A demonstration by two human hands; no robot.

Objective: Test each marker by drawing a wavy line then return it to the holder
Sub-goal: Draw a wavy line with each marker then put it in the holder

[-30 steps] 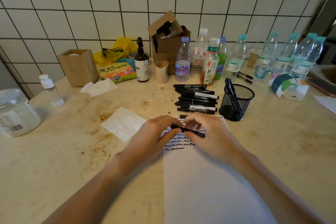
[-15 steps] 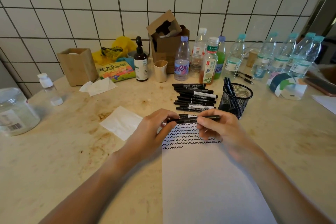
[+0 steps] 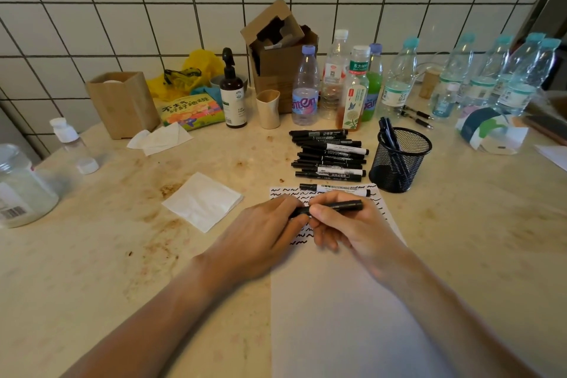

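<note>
we hold a black marker (image 3: 333,207) just below the middle of the frame, over the top part of a white sheet of paper (image 3: 343,301). our left hand (image 3: 264,233) pinches its left end, fingers curled round it, and our right hand (image 3: 352,227) grips the barrel with thumb and fingers. the marker's long axis runs nearly level across the picture, its right end slightly higher and pointing toward the mesh holder (image 3: 399,159); its left end is hidden under our fingers, so we cannot tell whether the cap is on. it is slim and dark with faint print on the barrel.

rows of black wavy lines (image 3: 299,236) cover the paper's top strip, partly hidden by both hands. a white-barrelled marker (image 3: 334,189) lies across the paper's upper edge, just above our fingers. further up, a row of black markers (image 3: 328,153) lies side by side, all roughly level. the black mesh holder stands just right of that row, with a few dark pens leaning in it.

left of the paper lies a folded white napkin (image 3: 202,201). along the tiled wall at the top stand plastic bottles (image 3: 305,89), a brown cardboard box (image 3: 279,58), a dark pump bottle (image 3: 233,92) and a small beige cup (image 3: 268,109).
</note>
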